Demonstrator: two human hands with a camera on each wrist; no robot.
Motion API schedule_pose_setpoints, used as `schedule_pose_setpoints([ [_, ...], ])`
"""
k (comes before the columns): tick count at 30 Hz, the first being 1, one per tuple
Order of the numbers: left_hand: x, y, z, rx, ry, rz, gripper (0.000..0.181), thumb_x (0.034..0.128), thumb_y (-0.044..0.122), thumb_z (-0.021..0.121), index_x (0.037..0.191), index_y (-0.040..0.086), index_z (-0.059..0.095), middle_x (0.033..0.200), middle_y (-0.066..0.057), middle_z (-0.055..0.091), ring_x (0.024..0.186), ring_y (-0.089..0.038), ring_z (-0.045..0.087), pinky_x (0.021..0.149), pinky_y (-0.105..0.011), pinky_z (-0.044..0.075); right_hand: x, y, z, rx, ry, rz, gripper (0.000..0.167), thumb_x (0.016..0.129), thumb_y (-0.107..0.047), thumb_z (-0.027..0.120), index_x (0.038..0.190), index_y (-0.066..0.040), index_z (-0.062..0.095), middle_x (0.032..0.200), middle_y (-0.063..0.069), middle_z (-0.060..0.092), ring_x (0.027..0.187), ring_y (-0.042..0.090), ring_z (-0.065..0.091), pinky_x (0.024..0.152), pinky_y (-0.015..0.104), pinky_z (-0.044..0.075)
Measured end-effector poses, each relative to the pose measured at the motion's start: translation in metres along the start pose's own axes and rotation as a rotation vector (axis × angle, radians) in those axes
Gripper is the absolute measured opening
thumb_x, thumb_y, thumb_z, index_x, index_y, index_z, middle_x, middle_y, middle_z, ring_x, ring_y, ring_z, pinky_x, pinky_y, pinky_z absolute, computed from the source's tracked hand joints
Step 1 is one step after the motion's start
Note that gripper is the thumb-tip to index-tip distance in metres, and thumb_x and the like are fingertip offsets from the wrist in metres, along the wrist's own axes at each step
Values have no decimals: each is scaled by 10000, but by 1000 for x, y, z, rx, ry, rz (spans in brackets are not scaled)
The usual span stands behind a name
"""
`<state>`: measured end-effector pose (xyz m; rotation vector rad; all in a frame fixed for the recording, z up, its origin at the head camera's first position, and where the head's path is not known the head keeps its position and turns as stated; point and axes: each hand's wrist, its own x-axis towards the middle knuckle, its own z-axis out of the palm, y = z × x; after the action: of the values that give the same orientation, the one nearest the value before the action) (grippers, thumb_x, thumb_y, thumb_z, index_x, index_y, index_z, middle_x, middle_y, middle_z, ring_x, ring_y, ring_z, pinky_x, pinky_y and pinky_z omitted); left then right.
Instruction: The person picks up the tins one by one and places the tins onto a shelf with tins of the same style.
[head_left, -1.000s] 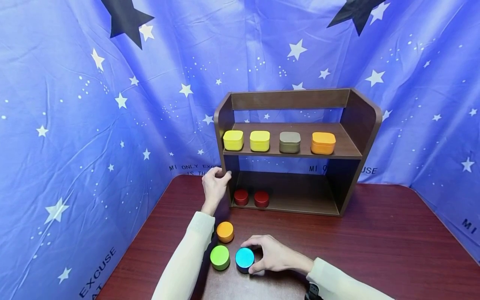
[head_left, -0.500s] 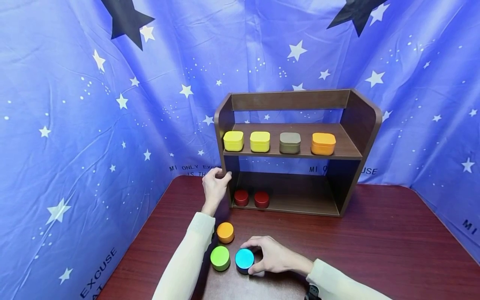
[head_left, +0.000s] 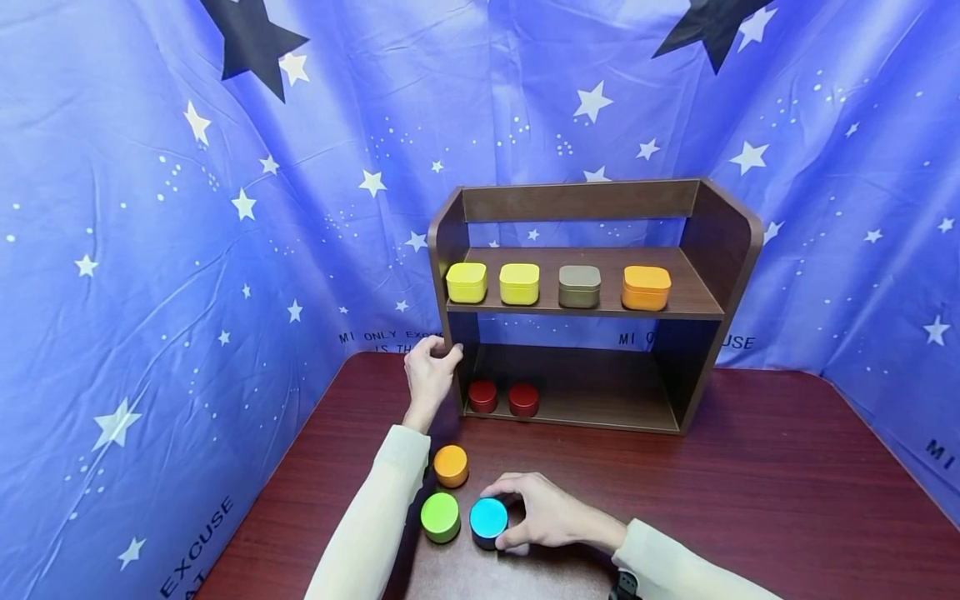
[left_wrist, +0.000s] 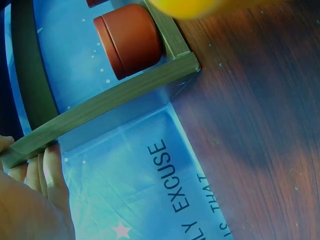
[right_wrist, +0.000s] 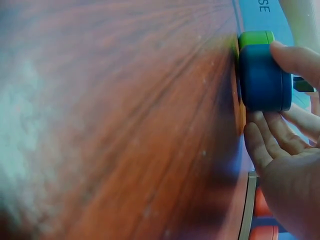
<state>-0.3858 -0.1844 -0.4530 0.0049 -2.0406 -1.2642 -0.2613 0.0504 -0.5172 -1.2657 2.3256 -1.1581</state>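
In the head view my left hand [head_left: 431, 375] grips the front edge of the left side panel of a brown two-tier shelf [head_left: 577, 311]. The left wrist view shows several fingers on one side of that panel [left_wrist: 105, 107] and part of the hand on the other. My right hand [head_left: 551, 510] holds a round blue tin [head_left: 489, 518] on the table between thumb and fingers. Left of it stands a round green tin [head_left: 440, 517]. Behind the green one is a round orange tin [head_left: 452, 465], close to my left sleeve.
Two round red tins [head_left: 523, 399] stand at the left of the lower tier. On the upper tier are two yellow boxes [head_left: 520, 284], a grey-olive box [head_left: 579, 287] and an orange box [head_left: 646, 288]. A blue starry curtain [head_left: 360, 233] surrounds the dark red table [head_left: 787, 483].
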Motion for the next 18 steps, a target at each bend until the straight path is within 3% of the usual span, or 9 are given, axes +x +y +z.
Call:
schedule_pose_setpoints([
  [18,0,0,0,3,7,-1,187,838,180,848,828,18,754,864,-184,773,855,-351,704,804,-380,525,-4,3,-4,36,30,24,519,830,-253,922,1304,-127,753,1211,-40,774,1073,-36,632,976,238,548],
])
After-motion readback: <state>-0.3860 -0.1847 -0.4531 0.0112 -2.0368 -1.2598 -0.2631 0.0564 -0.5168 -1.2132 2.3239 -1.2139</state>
